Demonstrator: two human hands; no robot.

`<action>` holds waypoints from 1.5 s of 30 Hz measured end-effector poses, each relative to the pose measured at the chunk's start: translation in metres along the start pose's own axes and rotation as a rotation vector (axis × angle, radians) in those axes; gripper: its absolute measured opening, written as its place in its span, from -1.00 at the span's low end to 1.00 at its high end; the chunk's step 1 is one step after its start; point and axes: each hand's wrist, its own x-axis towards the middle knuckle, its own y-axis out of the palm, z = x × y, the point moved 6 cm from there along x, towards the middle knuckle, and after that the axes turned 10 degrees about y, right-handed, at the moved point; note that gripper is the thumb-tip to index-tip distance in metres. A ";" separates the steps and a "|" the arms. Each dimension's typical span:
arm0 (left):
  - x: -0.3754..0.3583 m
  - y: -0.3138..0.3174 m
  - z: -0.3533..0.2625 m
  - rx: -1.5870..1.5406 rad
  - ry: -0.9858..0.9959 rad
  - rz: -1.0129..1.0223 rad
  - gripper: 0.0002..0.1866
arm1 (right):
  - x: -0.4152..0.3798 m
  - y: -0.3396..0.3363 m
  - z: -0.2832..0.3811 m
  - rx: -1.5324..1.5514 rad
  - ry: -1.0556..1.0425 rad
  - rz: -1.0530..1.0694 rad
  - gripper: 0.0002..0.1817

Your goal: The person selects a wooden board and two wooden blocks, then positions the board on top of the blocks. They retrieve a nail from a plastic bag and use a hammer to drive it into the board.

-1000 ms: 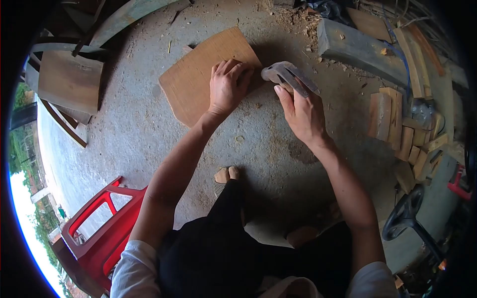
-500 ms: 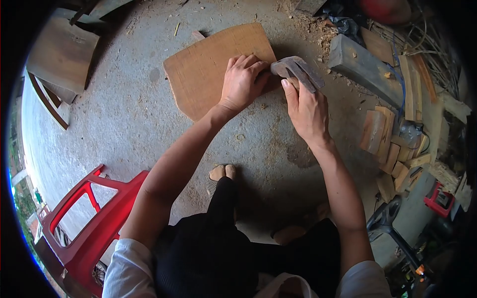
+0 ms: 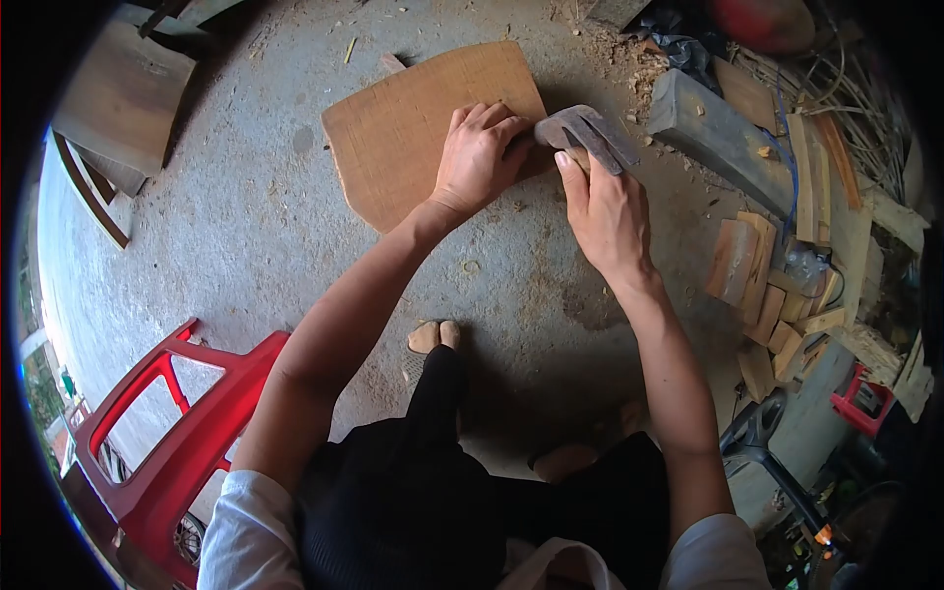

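A brown wooden board (image 3: 398, 128) with a curved far edge lies in front of me, low over the concrete floor. My left hand (image 3: 480, 157) rests on its right part with the fingers curled and the thumb side closed near the board's right edge. Whatever those fingers pinch, if anything, is hidden. In my right hand (image 3: 610, 211) is a claw hammer, gripped close under its head, the thumb along the handle. The dark metal hammer head (image 3: 587, 136) is beside the board's right edge, close to my left fingertips. A small piece of wood (image 3: 392, 63) sticks out behind the board.
Wood offcuts (image 3: 752, 275) and a long grey block (image 3: 723, 143) lie to the right. At the lower left stands a red plastic chair (image 3: 147, 442). Curved wooden panels (image 3: 128, 98) are at the upper left. Sawdust and chips litter the concrete floor (image 3: 295, 206).
The whole view has shifted slightly. Both hands, the hammer and the board keep nearly the same positions relative to one another.
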 end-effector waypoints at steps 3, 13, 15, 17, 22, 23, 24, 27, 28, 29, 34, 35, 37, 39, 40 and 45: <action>-0.002 0.000 0.001 -0.017 0.003 -0.002 -0.79 | -0.001 -0.007 0.004 0.127 -0.065 -0.096 -0.75; 0.000 0.001 -0.002 0.010 0.005 0.001 -0.80 | -0.002 -0.004 -0.003 0.065 0.008 -0.041 -0.76; -0.001 0.001 0.000 -0.002 -0.013 0.013 -0.80 | 0.003 -0.002 -0.001 -0.004 -0.029 0.006 -0.76; -0.001 0.001 0.002 -0.004 -0.013 0.008 -0.80 | 0.002 -0.006 0.002 0.075 -0.068 -0.033 -0.75; -0.004 -0.004 0.003 -0.064 -0.038 0.052 -0.75 | -0.004 -0.006 -0.011 0.006 0.037 -0.015 -0.74; -0.008 -0.009 0.004 0.006 -0.066 0.082 -0.64 | -0.004 -0.005 -0.012 -0.001 0.018 -0.023 -0.74; -0.012 -0.014 0.004 0.077 -0.094 0.115 -0.51 | -0.005 -0.004 -0.013 -0.002 0.016 -0.019 -0.74; -0.019 -0.021 -0.004 0.303 0.030 0.250 -0.22 | -0.005 -0.005 -0.008 0.008 -0.036 -0.046 -0.74; -0.025 -0.015 0.000 0.301 0.001 0.374 0.01 | -0.003 -0.006 -0.005 0.013 -0.041 -0.043 -0.74; -0.027 -0.015 0.000 0.300 -0.005 0.378 0.01 | -0.002 -0.007 -0.001 0.019 -0.047 -0.039 -0.74; -0.030 -0.014 -0.004 0.368 0.016 0.454 0.07 | 0.000 -0.005 0.011 0.031 -0.080 -0.061 -0.74; -0.029 -0.014 -0.004 0.369 0.012 0.452 0.07 | -0.002 0.001 0.008 0.001 -0.065 -0.040 -0.74; -0.029 -0.013 -0.005 0.370 0.023 0.449 0.03 | 0.001 0.006 0.005 -0.065 -0.073 -0.031 -0.73; -0.030 -0.013 -0.003 0.368 0.021 0.444 0.03 | 0.005 0.002 0.003 0.007 -0.054 -0.027 -0.74; -0.032 -0.012 -0.003 0.361 0.025 0.439 0.03 | 0.004 -0.003 0.007 0.034 -0.102 -0.064 -0.76; -0.031 -0.010 -0.005 0.387 0.012 0.454 0.02 | -0.001 -0.003 0.008 0.037 -0.086 -0.070 -0.77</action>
